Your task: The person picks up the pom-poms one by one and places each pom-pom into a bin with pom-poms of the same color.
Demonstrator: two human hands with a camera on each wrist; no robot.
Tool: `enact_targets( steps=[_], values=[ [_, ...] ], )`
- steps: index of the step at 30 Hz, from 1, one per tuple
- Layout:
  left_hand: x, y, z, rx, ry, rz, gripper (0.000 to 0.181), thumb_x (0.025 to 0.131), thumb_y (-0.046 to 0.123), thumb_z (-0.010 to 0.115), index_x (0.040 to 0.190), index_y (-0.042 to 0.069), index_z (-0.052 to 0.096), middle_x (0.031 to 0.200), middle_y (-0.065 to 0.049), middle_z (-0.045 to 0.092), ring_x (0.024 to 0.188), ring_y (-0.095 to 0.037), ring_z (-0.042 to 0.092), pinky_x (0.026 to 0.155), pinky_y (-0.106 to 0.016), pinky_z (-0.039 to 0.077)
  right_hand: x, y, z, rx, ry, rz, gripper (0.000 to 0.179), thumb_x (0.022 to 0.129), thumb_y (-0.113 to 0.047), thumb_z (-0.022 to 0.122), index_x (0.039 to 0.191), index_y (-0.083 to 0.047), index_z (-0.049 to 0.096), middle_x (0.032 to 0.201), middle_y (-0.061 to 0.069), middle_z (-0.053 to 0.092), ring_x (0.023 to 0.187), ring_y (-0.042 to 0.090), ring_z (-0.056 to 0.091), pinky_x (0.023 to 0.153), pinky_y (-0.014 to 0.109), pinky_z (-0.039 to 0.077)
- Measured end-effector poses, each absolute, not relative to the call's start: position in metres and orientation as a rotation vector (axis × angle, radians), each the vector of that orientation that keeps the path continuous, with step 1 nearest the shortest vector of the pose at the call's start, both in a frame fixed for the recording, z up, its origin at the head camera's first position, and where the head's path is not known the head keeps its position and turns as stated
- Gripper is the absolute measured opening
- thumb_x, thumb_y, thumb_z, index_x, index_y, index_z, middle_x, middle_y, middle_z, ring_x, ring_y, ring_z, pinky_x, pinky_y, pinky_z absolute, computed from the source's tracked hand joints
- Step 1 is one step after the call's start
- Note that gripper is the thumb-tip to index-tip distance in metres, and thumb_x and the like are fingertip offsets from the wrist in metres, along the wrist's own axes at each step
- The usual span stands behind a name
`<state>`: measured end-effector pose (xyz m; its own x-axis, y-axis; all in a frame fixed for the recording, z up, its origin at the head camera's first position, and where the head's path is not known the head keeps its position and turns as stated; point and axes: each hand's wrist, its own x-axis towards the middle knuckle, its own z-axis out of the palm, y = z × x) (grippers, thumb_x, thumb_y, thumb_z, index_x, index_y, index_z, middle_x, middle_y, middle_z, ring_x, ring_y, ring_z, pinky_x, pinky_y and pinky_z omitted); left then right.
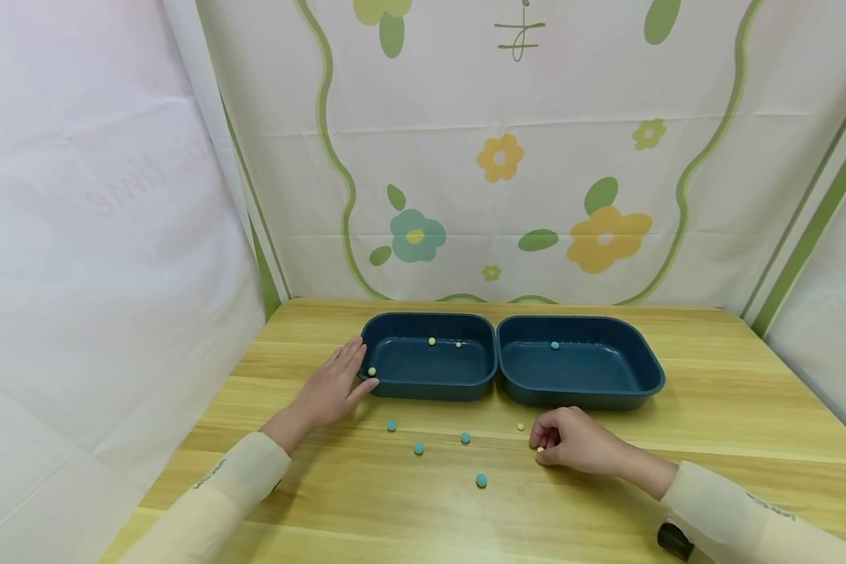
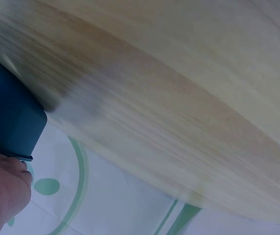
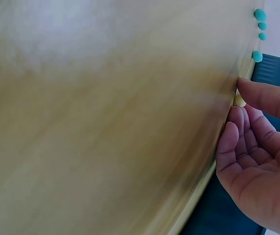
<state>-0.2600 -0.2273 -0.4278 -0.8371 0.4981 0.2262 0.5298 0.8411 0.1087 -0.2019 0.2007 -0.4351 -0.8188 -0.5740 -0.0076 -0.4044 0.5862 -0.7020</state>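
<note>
My left hand (image 1: 331, 389) rests against the left end of a dark blue tray (image 1: 430, 391), fingers straight along its rim and thumb at the front corner. Three small yellow balls (image 1: 432, 341) lie inside that tray. Low over the table, my right hand (image 1: 576, 442) pinches a small yellow ball (image 3: 239, 100) between thumb and fingers. Another yellow ball (image 1: 520, 427) lies on the table just left of that hand. Several teal balls (image 1: 465, 438) are scattered between the two hands. In the left wrist view, the left hand (image 2: 5, 191) shows only partly, at the tray rim.
A second dark blue tray (image 1: 581, 399) stands right beside the first, with one blue ball (image 1: 554, 345) in it. Both sit on a wooden table (image 1: 366, 501). Patterned white cloth (image 1: 465, 94) hangs behind the table, with more cloth at both sides.
</note>
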Motion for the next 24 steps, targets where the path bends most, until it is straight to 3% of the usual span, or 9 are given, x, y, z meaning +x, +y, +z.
enact_targets(
  steps=[12, 24],
  values=[
    [-0.260, -0.227, -0.427, -0.808, -2.833, -0.242, 0.072, 0.103, 0.043, 0.045, 0.148, -0.010, 0.028, 0.155, -0.023, 0.023, 0.144, -0.032, 0.020, 0.116, -0.044, 0.017, -0.202, 0.200, -0.428, -0.830, 2.610, -1.096, 0.013, 0.077, -0.007, 0.080, 0.082, -0.013, 0.069, 0.073, -0.008, 0.060, 0.066, 0.007, 0.053, 0.059, 0.024, 0.048],
    [-0.261, -0.228, -0.429, -0.809, -2.832, -0.243, 0.071, 0.103, 0.044, 0.044, 0.147, -0.010, 0.029, 0.155, -0.023, 0.024, 0.144, -0.033, 0.020, 0.116, -0.045, 0.018, -0.203, 0.182, -0.397, -0.833, 2.594, -1.183, 0.010, 0.083, -0.007, 0.077, 0.089, -0.008, 0.070, 0.077, -0.004, 0.061, 0.069, 0.012, 0.055, 0.062, 0.026, 0.050]
  ],
)
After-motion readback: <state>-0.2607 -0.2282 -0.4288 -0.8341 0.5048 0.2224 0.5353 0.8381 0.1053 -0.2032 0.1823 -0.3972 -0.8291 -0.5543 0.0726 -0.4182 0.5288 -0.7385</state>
